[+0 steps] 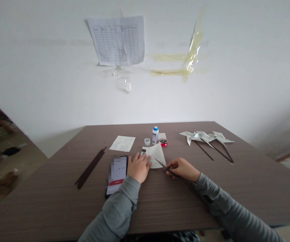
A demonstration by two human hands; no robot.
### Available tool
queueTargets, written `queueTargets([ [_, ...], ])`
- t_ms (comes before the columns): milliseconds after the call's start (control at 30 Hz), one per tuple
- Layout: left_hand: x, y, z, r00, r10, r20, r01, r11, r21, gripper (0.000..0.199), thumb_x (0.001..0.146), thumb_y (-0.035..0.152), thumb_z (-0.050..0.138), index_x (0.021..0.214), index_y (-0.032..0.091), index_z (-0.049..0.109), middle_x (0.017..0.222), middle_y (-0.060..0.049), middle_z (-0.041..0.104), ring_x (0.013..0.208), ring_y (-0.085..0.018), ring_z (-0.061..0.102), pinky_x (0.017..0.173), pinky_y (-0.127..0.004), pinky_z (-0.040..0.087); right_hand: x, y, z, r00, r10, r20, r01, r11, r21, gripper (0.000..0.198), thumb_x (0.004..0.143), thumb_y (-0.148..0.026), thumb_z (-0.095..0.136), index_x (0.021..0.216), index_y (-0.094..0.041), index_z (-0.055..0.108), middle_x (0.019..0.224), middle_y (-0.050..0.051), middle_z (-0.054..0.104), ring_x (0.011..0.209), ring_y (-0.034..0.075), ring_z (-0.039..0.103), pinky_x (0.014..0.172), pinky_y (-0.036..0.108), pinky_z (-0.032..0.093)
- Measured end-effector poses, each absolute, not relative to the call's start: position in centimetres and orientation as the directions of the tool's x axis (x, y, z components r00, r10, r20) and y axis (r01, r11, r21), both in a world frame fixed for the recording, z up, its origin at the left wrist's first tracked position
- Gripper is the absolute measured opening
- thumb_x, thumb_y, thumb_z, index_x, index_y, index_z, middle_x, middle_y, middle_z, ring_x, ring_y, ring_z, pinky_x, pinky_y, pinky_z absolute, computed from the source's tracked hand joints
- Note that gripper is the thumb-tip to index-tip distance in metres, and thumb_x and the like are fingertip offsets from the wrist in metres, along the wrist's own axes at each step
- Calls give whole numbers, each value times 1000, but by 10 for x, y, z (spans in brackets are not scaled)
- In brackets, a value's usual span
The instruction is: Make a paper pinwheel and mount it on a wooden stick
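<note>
A printed sheet of paper [158,152] lies on the table in front of me, one edge slightly raised. My left hand [140,167] rests flat on its left part, fingers spread. Between the fingers of my right hand [181,168] is a slim dark pointed tool [162,164]; its tip is over the paper, and its exact kind is unclear. Near my left fingertips, a small dark grey block [143,152] sits at the paper's upper left edge. Just behind the paper stand a white bottle with a blue cap [155,136], a small clear cup [147,142] and a red box [163,144] of small items.
Left of my left hand lies a phone [117,174], with a bundle of dark sticks [91,168] farther left. Another paper square [123,144] lies behind. Paper pinwheels [202,136] on dark sticks lie at the right. The wall [145,104] borders the table's [185,208] back.
</note>
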State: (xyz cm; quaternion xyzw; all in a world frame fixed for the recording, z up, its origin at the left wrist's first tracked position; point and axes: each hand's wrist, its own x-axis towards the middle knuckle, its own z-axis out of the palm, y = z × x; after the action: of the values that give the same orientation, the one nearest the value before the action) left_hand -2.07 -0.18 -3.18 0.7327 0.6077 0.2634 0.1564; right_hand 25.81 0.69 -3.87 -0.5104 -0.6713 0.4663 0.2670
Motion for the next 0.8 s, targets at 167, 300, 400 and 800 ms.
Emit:
queueTargets([
  [167, -22, -2, -31, 164, 970, 181, 865, -230, 445, 40, 111, 17, 86, 142, 36, 102, 169, -19, 90, 172, -54, 70, 148, -87, 49, 267, 7, -25, -363, 916, -170, 545, 61, -836, 26, 77, -47, 97, 91, -25, 99, 66, 3, 83, 67, 25, 73, 67, 36, 56],
  [300, -22, -4, -28, 189, 970, 153, 893, -235, 385, 46, 112, 17, 85, 152, 34, 100, 173, -20, 87, 170, -54, 71, 146, -86, 53, 280, 9, -19, -398, 881, -257, 549, 4, -836, 29, 74, -46, 97, 93, -24, 97, 68, 3, 84, 68, 24, 75, 68, 36, 56],
  [400, -20, -6, -22, 193, 971, 143, 900, -233, 368, 46, 112, 16, 85, 153, 33, 100, 173, -22, 86, 169, -55, 71, 146, -86, 54, 292, 11, -16, -452, 831, -323, 526, -44, -849, 36, 71, -51, 101, 92, -24, 94, 69, 2, 83, 65, 22, 72, 66, 35, 56],
  [800, -12, -14, -14, 261, 965, 28, 928, -259, 269, 49, 120, 26, 80, 168, 30, 90, 180, -18, 81, 172, -46, 69, 150, -72, 56, 282, 21, -23, -220, 971, 96, 698, 225, -679, 35, 91, -35, 91, 124, -24, 94, 95, 6, 94, 98, 32, 90, 103, 47, 65],
])
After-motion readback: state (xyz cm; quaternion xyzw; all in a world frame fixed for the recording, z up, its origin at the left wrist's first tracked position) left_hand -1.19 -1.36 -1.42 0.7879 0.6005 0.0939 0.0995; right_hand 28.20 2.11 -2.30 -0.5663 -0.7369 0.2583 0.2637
